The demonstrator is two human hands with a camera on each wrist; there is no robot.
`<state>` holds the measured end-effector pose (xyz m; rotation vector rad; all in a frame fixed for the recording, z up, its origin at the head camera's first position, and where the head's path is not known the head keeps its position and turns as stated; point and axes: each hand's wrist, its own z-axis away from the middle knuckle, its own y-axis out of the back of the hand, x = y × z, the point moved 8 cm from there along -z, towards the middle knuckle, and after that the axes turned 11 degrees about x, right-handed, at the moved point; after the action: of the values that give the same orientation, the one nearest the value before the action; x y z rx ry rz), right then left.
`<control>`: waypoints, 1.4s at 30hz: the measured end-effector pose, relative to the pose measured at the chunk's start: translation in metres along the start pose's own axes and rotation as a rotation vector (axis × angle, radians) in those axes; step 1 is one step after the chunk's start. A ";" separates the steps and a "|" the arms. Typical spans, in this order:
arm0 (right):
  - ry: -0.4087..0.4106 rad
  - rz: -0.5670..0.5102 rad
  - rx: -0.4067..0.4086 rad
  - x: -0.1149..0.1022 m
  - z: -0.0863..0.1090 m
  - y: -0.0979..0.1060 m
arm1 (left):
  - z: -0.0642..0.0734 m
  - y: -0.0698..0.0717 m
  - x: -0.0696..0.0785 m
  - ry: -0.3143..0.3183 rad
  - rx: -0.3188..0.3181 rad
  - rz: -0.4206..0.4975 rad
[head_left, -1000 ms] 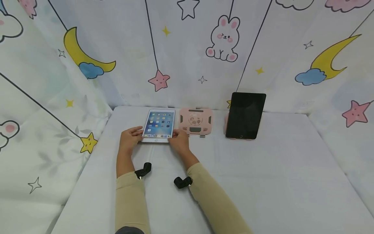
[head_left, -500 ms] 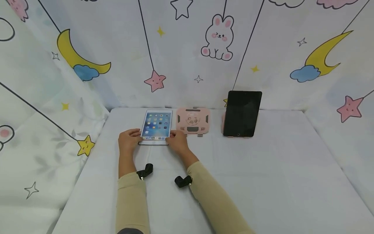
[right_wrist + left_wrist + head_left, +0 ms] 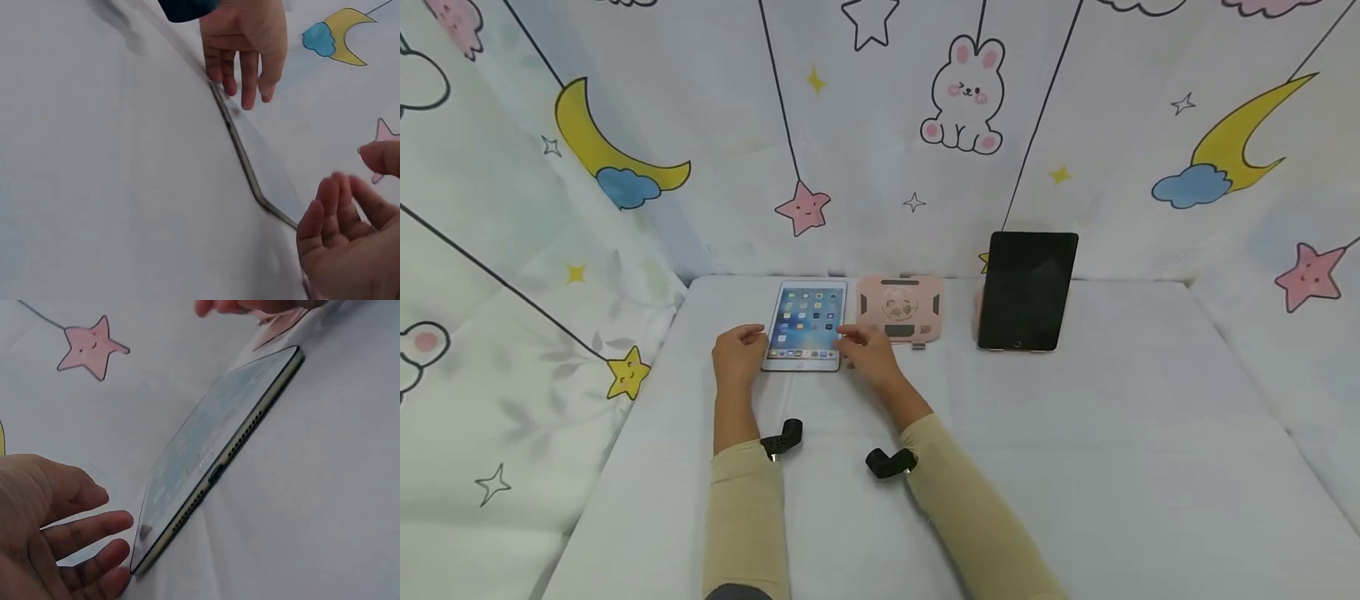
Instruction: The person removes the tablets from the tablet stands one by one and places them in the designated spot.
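Note:
A white tablet (image 3: 805,323) with its screen lit and app icons showing lies face up at the back left of the table. My left hand (image 3: 737,357) is beside its left edge; in the left wrist view the relaxed fingers (image 3: 94,534) are close to the tablet's near corner and grip nothing. My right hand (image 3: 871,357) is by the right edge with fingers loosely bent, holding nothing. In the right wrist view both hands flank the tablet's thin edge (image 3: 240,150). Whether any fingertip touches the tablet, I cannot tell.
A pink tablet case (image 3: 900,308) with dark inserts lies right of the white tablet. Farther right, a black-screened tablet (image 3: 1028,292) stands propped up, pink showing behind it. White cloth covers the table (image 3: 1075,467); a patterned curtain (image 3: 865,125) hangs behind.
Earlier, both hands had their thumbs at the tablet's lower corners. Now the right hand has drawn off to the right and the left hand's hold has loosened. The tablet stays on the table.

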<state>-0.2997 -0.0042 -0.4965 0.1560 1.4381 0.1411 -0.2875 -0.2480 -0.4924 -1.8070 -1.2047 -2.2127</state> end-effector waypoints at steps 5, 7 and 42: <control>0.164 -0.172 0.020 -0.033 0.001 0.047 | 0.017 -0.016 0.048 -0.137 0.018 0.118; 0.261 -0.196 0.092 -0.049 0.002 0.075 | 0.030 -0.025 0.074 -0.212 0.013 0.216; 0.125 0.022 0.679 0.070 0.002 0.351 | 0.190 -0.264 0.145 -0.243 -0.230 0.514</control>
<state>-0.2896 0.3539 -0.4969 0.7278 1.5638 -0.3320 -0.3064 0.1071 -0.5058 -2.2072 -0.4309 -1.9333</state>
